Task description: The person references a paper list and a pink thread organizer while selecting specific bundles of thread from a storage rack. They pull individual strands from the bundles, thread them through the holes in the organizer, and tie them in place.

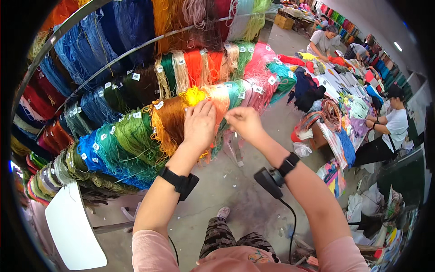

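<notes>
My left hand (200,123) lies with its fingers stretched out on the hanging hanks of thread, where a peach hank (218,100) meets a brown one (173,117). A bright yellow bundle of thread (193,95) sits just beyond its fingertips. To the right, my right hand (247,123) is closed in a pinch beside the peach hank and a pale teal one (234,91). Whatever its fingertips hold is too small to make out. Pink hanks (259,81) with small white tags hang past it.
Tiers of coloured hanks hang on curved metal rails (136,46) at left and ahead. A white board (74,231) stands lower left. On the right, a table (333,131) is heaped with yarn, with people (394,120) working around it. Bags and scraps (371,199) lie lower right.
</notes>
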Action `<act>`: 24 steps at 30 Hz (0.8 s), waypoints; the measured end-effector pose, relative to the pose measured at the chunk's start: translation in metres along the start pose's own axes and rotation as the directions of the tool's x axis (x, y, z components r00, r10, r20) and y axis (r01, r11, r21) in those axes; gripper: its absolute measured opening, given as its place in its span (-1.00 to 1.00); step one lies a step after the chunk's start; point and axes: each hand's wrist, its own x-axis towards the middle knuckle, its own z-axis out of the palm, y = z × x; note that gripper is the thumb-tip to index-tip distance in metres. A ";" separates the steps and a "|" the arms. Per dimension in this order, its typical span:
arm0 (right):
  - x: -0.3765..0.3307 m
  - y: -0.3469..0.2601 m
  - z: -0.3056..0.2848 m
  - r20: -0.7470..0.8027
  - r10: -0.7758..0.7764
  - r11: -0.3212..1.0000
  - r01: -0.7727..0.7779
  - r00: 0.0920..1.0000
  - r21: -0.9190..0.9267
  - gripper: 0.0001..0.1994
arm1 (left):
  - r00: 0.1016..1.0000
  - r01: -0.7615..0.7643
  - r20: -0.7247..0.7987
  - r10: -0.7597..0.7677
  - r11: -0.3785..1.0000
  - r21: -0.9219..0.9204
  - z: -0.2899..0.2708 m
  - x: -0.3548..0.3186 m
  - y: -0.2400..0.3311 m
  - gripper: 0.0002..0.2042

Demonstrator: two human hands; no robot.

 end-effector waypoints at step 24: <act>0.030 0.014 0.021 -0.199 0.260 0.868 -0.139 0.945 0.476 -0.92 | 0.992 0.061 0.110 -0.062 0.998 0.011 -0.017 -0.018 -0.013 -0.76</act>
